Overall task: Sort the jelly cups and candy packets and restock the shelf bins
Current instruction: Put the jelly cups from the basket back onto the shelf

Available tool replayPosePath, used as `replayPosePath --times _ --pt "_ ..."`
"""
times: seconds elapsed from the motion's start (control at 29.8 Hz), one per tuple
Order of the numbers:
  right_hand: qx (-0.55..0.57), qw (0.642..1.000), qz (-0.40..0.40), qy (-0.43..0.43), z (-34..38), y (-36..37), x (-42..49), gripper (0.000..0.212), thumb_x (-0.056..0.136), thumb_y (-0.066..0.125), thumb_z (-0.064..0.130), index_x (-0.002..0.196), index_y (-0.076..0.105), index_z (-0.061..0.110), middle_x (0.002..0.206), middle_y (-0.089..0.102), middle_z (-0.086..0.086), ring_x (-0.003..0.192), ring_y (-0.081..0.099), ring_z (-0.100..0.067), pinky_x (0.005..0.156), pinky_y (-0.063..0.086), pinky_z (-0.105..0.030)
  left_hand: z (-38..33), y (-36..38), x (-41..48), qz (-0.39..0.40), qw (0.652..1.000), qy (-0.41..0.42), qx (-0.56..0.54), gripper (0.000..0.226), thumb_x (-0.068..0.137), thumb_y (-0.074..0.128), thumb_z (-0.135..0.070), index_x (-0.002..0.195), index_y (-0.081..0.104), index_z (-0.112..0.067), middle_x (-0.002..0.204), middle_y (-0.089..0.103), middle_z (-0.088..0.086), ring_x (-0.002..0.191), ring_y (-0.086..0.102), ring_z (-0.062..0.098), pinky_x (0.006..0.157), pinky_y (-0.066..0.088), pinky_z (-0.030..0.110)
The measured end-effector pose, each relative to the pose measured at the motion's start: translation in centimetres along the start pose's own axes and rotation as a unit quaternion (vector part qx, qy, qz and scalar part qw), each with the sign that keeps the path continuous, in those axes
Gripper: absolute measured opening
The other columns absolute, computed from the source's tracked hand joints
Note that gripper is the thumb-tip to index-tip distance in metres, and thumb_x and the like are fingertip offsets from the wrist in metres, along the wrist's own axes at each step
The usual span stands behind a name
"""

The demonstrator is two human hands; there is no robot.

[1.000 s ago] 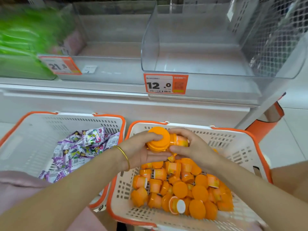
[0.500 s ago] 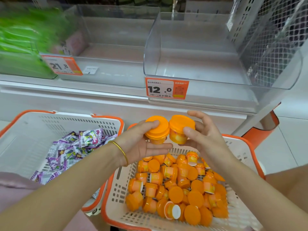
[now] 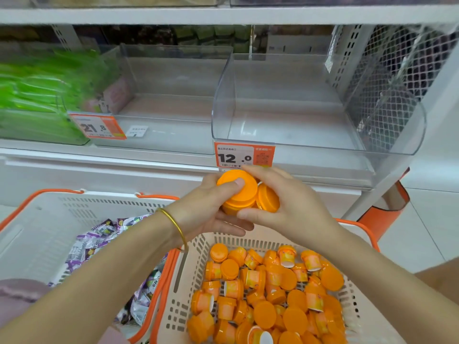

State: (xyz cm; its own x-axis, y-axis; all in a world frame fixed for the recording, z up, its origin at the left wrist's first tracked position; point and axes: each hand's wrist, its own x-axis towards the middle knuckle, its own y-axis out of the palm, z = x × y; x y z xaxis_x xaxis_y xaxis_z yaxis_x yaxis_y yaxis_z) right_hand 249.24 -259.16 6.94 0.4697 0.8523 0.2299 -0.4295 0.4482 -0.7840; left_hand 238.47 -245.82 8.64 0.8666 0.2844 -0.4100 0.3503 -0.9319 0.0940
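While green packs [image 3: 37,95] fill the far-left shelf bin, blurred, the middle bin [image 3: 173,100] beside them holds nothing visible; a 21.8 tag [image 3: 98,126] sits at its front. Below, left basket [image 3: 37,219], white with orange rim, holds purple candy packets [image 3: 104,244] heaped toward its right side. Left hand [image 3: 208,209], gold bangle [image 3: 173,224] on the wrist, grips an orange jelly cup [image 3: 238,192], thumb pressed on the lid, fingers under it. Just beside, touching it, a second cup [image 3: 268,198] is tilted on edge, held in the right hand [image 3: 290,207], which wraps it from the right. Both cups are raised above the baskets, just under the 12.0 tag [image 3: 244,155]. That tag hangs on the clear right bin [image 3: 323,135], bare inside. Lower right, the right basket [image 3: 188,281] holds a loose pile of jelly cups [image 3: 268,294], some upright, some on their sides, some lid-up.
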Motion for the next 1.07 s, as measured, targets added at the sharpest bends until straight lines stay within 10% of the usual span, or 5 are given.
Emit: replayPosePath --times 0.37,0.54,0.67,0.87,1.07 --pt "0.004 0.999 -0.026 0.021 1.3 -8.0 10.3 0.061 0.075 0.071 0.048 0.129 0.048 0.033 0.105 0.05 0.015 0.087 0.053 -0.012 0.064 0.051 -0.027 -9.6 -2.7 2.7 -0.08 0.978 0.148 0.121 0.053 0.092 0.036 -0.055 0.129 0.041 -0.018 0.101 0.064 0.013 0.067 0.068 0.022 0.045 0.046 0.024" --pt "-0.015 0.988 -0.004 0.151 -5.5 -7.0 16.2 0.06 0.079 0.071 0.042 0.131 0.046 0.028 0.11 0.049 0.003 0.074 0.054 -0.019 0.048 0.05 -0.032 -7.6 -6.7 6.8 -0.267 0.764 0.346 0.474 0.067 0.084 0.036 -0.054 0.14 0.041 -0.017 0.141 0.043 0.006 0.128 0.04 0.022 0.107 0.03 0.033" --pt "-0.094 0.978 0.058 0.176 -9.5 -3.8 20.9 0.069 0.079 0.071 0.045 0.137 0.043 0.022 0.112 0.045 0.003 0.085 0.053 -0.022 0.046 0.046 -0.029 -5.9 -7.9 9.4 -0.206 0.745 0.315 0.551 0.084 0.078 0.015 -0.06 0.151 0.013 -0.018 0.159 0.006 0.001 0.146 0.008 0.016 0.117 0.018 0.044" --pt "-0.17 0.967 0.072 0.176 -11.2 -0.8 25.6 0.073 0.078 0.064 0.058 0.139 0.037 0.027 0.136 0.047 -0.01 0.12 0.048 -0.033 0.093 0.046 -0.039 -5.2 -8.4 10.1 -0.203 0.726 0.352 0.555 0.073 0.088 0.017 -0.054 0.151 0.008 -0.018 0.159 0.004 0.0 0.146 0.008 0.014 0.118 0.009 0.028" --pt "-0.318 0.937 0.036 0.142 -11.0 -2.4 23.7 0.073 0.081 0.068 0.039 0.142 0.033 0.022 0.133 0.041 -0.012 0.121 0.039 -0.037 0.087 0.044 -0.043 -4.8 -8.5 10.6 -0.205 0.733 0.35 0.547 0.069 0.089 0.019 -0.054 0.15 0.006 -0.024 0.159 0.006 -0.003 0.145 0.011 0.014 0.118 0.014 0.032"
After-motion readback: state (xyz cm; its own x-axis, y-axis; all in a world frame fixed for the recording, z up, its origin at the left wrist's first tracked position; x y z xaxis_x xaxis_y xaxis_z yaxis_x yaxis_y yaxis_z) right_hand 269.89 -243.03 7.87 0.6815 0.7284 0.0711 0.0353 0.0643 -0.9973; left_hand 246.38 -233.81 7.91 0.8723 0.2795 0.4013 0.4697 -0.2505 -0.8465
